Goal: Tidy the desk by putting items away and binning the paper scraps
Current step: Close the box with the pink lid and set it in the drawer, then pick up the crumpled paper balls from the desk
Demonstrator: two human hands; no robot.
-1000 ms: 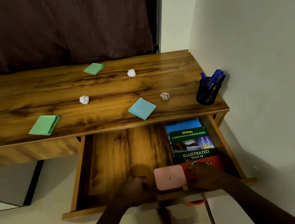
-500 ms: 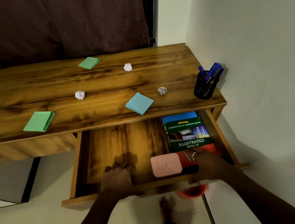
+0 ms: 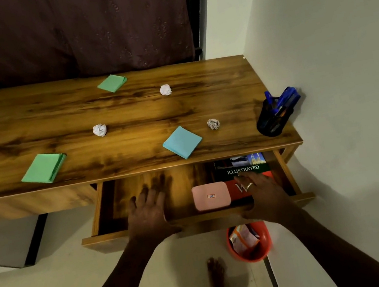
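The drawer (image 3: 94, 239) is shown slid further in under the counter (image 3: 53, 121) than half a second earlier. The upper cover of the book (image 3: 243, 169) is now hidden beneath the counter's front edge, and only the word ILLUSTRATED and the red band below it are left in sight.

The left grip (image 3: 149, 213) is laid flat over the drawer's front rim, fingers spread and stretched inward, with nothing held. The right grip (image 3: 263, 193) is likewise spread, its fingers rested on the book at the drawer's right side. Both are judged to be set wide apart so that the drawer is pushed evenly and not skewed.

The pink box (image 3: 211, 196) is kept between them, just inside the front rim and against the book's left edge, apparently already put away.

The rest of the job is left on the counter:
- The back scrap (image 3: 165, 90), the middle scrap (image 3: 99, 130) and the front scrap (image 3: 213, 124) are scattered across its middle.
- One green pad (image 3: 112, 83) is seen near the back edge, and a second green pad (image 3: 44, 168) near the front edge at the left.
- A blue pad (image 3: 182, 142) is seen at the front edge above the drawer.

The pen holder (image 3: 272, 118) is stood at the right edge near the front corner. The orange bin (image 3: 254, 258) is set on the floor below the drawer's right end, within reach for the scraps.
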